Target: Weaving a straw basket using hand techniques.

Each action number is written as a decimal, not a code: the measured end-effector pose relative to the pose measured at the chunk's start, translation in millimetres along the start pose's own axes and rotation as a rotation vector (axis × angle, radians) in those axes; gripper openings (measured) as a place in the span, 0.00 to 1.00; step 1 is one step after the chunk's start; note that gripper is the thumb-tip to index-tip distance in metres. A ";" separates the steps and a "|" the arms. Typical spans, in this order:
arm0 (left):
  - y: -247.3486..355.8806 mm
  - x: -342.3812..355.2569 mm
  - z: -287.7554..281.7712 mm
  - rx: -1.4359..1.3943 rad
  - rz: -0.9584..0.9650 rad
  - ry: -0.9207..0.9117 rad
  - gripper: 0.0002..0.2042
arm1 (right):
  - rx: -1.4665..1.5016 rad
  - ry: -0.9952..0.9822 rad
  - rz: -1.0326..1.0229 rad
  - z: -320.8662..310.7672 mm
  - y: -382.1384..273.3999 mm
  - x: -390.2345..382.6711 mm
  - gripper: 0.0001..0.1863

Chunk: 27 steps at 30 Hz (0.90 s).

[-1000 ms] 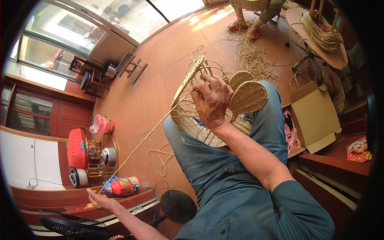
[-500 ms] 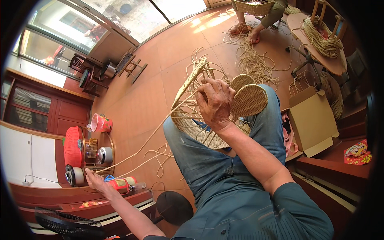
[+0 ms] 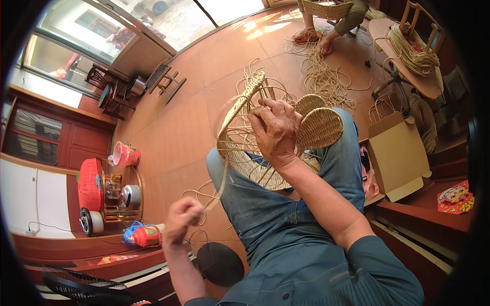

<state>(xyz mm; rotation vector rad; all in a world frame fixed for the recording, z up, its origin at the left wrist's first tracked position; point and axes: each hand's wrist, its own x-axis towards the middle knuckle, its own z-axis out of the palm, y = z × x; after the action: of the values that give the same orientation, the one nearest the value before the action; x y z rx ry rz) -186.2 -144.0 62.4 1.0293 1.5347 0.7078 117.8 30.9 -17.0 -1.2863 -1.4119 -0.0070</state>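
Note:
A half-woven straw basket (image 3: 246, 166) rests across my lap, with a braided rim, loose stakes and two rounded woven flaps (image 3: 321, 128) at its right. My right hand (image 3: 277, 130) is closed on the basket's upper part, its fingers curled among the stakes; the exact spot it pinches is hidden behind the fingers. From the basket's left side a straw cord (image 3: 223, 186) hangs in a bend toward my left hand (image 3: 182, 218). That hand is closed, slightly smeared by motion, with the cord at its fingertips, left of my knee.
Tangled straw cord (image 3: 329, 81) lies on the floor by another person's bare feet (image 3: 325, 45). An open cardboard box (image 3: 400, 155) stands at my right. Left are a glass-and-metal rack (image 3: 133, 196), a red bucket (image 3: 126, 154) and a round black seat (image 3: 220, 264).
My left hand has come in from the far left toward my knee, and the cord, stretched long before, now hangs slack and short. My right hand stays on the basket.

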 end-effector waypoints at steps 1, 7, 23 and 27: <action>1.9 7.8 22.5 0.072 0.018 -0.140 0.07 | -0.014 -0.020 -0.003 -2.3 -0.7 -0.1 0.10; 26.8 86.7 127.5 0.089 0.464 0.134 0.09 | -0.095 -0.169 -0.050 -13.3 -4.4 0.9 0.13; 59.4 180.8 180.2 0.741 1.076 0.641 0.27 | -0.151 -0.264 -0.070 -12.6 4.2 3.9 0.19; 68.2 173.1 170.9 0.764 1.146 0.721 0.21 | -0.101 -0.271 -0.087 -16.2 5.6 4.3 0.19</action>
<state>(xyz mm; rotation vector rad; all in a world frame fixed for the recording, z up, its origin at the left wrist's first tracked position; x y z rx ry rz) -7.4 25.2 5.9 2.5180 1.7725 1.4168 133.9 25.7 -12.1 -1.3444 -1.7173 0.0390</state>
